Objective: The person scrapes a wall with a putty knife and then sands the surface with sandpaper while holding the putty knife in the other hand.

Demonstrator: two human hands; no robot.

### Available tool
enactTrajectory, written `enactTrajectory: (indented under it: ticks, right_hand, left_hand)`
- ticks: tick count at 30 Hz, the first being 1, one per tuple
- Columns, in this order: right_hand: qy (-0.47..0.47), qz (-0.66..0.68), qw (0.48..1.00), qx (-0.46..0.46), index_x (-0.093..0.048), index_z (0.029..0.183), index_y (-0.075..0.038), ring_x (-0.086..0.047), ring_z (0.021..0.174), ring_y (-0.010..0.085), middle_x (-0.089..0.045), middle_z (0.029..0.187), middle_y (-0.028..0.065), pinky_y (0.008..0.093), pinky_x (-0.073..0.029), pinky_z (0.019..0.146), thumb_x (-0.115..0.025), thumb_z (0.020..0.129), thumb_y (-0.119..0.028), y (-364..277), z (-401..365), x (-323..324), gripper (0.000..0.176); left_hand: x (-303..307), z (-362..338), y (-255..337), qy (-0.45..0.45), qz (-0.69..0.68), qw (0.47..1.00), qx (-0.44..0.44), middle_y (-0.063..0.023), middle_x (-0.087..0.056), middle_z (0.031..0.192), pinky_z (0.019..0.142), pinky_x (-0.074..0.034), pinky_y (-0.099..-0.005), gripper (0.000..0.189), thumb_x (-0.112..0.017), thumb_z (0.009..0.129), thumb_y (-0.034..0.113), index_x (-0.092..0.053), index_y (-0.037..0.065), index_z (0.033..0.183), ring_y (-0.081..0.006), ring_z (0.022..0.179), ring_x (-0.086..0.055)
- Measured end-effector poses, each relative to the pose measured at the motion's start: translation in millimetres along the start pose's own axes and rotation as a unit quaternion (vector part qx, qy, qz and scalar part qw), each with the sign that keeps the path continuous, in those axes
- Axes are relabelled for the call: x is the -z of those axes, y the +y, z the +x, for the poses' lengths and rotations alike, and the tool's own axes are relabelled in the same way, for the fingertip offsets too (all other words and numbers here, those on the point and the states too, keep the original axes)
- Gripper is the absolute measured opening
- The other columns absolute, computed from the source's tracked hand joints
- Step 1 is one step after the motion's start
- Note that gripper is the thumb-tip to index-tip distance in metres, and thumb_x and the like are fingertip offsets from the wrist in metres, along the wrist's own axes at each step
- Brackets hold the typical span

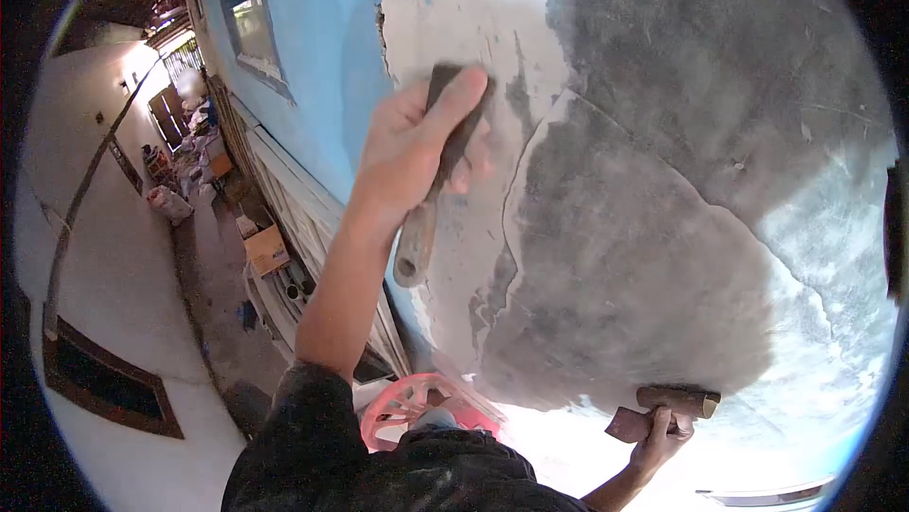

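Observation:
My left hand [402, 148] is raised against the wall at the upper middle. Its fingers are closed around a putty knife, whose worn handle [414, 247] with a hole at its end points down, while the thumb lies over its dark flat upper part [459, 119]. Low on the right, my right hand [663, 432] grips brown sandpaper [628, 425]. A brown piece with a pale end, rolled or wrapped round a block [677, 401], sits at its fingers. Behind both hands is the wall [644, 247], grey and patchy, with long cracks and a whitish strip.
Blue-painted wall [322, 67] with a window [248, 15] adjoins at left. A pink plastic chair [388, 408] stands below me. Along the narrow passage [222, 294] are long boards [284, 176], a cardboard box [266, 249] and piled sacks [170, 203].

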State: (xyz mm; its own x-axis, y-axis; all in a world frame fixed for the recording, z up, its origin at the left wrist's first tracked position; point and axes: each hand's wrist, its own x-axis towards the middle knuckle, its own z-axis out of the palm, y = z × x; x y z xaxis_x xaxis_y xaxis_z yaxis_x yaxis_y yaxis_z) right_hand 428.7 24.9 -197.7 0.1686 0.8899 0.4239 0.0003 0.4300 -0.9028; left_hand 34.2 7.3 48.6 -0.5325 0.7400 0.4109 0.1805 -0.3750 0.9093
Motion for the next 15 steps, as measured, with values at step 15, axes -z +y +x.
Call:
enactTrajectory:
  ticks: [15]
  right_hand:
    - [-0.025,0.014,1.0,0.006,-0.067,0.089,-0.002,-0.049,0.062,0.0068,-0.064,0.077,0.0026,0.0241,-0.038,0.057,-0.072,0.087,-0.028,-6,0,-3,0.027]
  left_hand:
    - [0,3,9,0.0,0.003,1.0,0.001,-0.0078,-0.061,0.057,0.039,-0.039,-0.022,0.049,-0.064,0.089,0.051,-0.062,0.003,0.076,-0.0099,0.041,-0.053]
